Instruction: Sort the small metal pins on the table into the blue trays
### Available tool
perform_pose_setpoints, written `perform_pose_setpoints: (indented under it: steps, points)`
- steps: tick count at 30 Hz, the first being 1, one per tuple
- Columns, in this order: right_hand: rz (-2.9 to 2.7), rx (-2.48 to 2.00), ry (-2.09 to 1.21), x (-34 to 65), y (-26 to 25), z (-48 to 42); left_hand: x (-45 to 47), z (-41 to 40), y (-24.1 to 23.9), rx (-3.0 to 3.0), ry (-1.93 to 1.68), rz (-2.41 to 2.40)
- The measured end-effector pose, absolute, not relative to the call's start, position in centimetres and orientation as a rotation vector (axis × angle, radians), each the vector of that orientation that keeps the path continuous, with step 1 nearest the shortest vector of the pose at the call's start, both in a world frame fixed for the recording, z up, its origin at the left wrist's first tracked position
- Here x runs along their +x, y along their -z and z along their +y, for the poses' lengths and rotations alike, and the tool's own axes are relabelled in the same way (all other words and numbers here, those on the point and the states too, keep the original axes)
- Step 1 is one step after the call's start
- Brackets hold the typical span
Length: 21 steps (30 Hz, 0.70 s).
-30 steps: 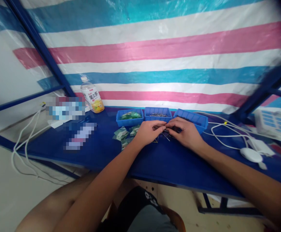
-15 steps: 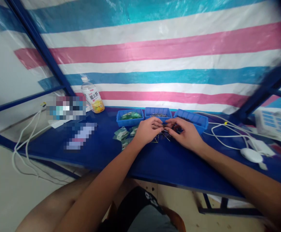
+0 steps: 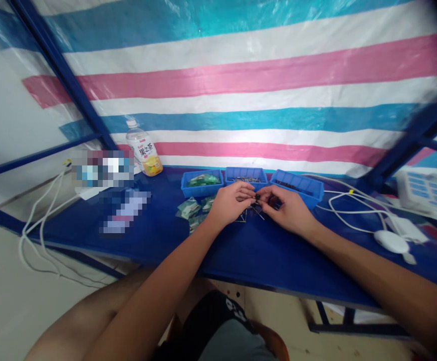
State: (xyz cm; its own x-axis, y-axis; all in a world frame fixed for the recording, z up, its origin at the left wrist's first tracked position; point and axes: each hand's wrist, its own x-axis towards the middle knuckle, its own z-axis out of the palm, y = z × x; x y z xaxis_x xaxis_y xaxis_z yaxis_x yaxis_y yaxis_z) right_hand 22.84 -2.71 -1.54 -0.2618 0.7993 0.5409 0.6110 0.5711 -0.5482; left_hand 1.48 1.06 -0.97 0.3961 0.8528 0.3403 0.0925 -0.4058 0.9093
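Over the middle of the blue table, my left hand (image 3: 234, 200) and my right hand (image 3: 286, 208) meet at the fingertips. Both pinch a small black part (image 3: 257, 197) between thumbs and fingers; it is too small to name more closely. Thin metal pins (image 3: 259, 214) lie or stick out just below the fingers, partly hidden. Small clear packets (image 3: 188, 208) lie beside my left hand. Behind the hands stand a blue bin (image 3: 203, 191) of green packets, a second bin (image 3: 262, 172) of thin metal pins and a third bin (image 3: 313, 196) with small black pieces.
A drink bottle (image 3: 143, 150) stands at the back left, near blurred-out items. White cables (image 3: 354, 210) and a round white device (image 3: 391, 242) lie to the right, with a white box (image 3: 427, 193) behind them. Blue frame posts (image 3: 58, 70) and a striped sheet (image 3: 241, 75) border the table.
My right hand's fingers have shifted slightly left and drawn together at my left fingertips. The black part between them shows more clearly now. The bins and packets have not moved.
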Motion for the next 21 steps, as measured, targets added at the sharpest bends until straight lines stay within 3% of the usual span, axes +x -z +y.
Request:
perform_pose_setpoints:
  steps: [21]
  points:
    - [-1.932,-1.112,-0.277,22.88,0.78,-2.93,1.13,0.7,0.77,1.98,-0.995,0.812]
